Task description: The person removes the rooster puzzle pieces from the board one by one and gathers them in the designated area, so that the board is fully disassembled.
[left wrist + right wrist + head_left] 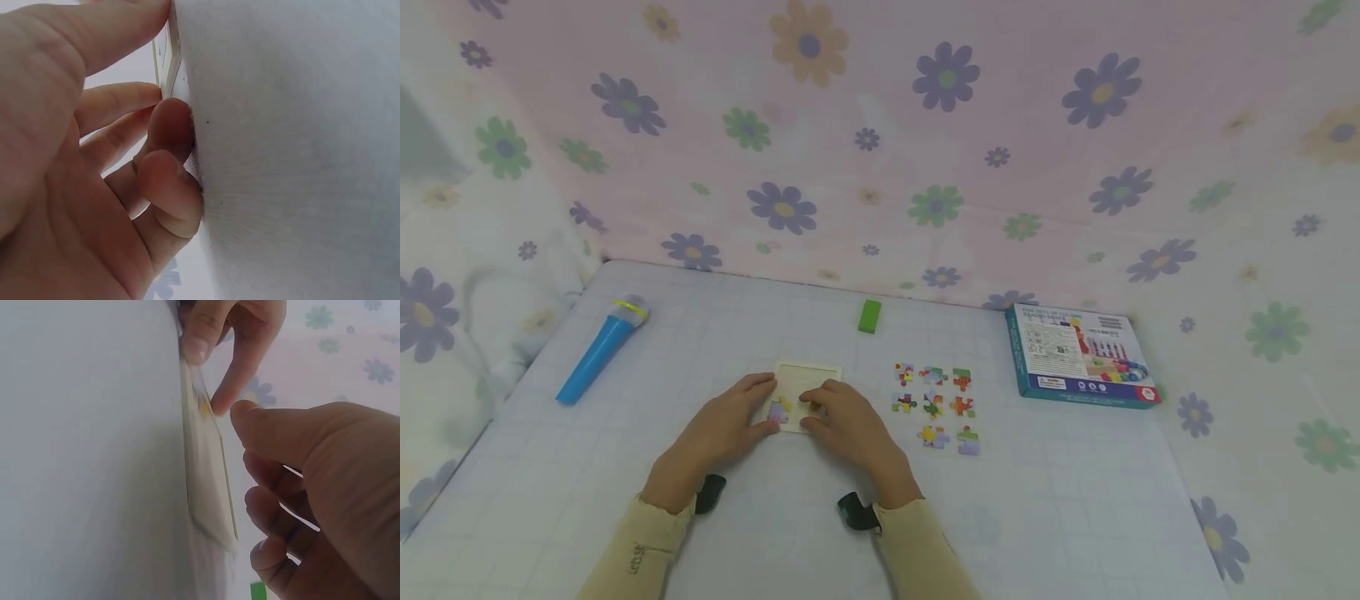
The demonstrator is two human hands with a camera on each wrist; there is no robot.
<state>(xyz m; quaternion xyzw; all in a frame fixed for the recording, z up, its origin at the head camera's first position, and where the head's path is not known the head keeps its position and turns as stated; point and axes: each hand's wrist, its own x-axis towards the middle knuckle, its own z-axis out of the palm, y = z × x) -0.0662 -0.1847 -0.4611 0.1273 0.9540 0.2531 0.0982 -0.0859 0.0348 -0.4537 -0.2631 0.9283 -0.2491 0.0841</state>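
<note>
A pale wooden puzzle tray (pixel 815 375) lies on the table with one colourful jigsaw piece (pixel 779 409) in its near left corner. My left hand (pixel 721 423) holds the tray by its left side, thumb at the near corner and index finger at the far edge. In the left wrist view, the left hand's other fingers (pixel 172 194) curl down against the tabletop. Over the tray's right half hovers my right hand (pixel 850 423), its fingers loosely bent and nothing between them; the right wrist view shows its thumb (pixel 275 431) apart from the tray.
Right of the tray, several loose jigsaw pieces (pixel 933 405) lie in rows. A green block (pixel 869 317) sits behind them. A blue toy microphone (pixel 597 354) is at the far left, and a boxed toy set (pixel 1078 354) at the back right, near the flowered backdrop (pixel 865 233).
</note>
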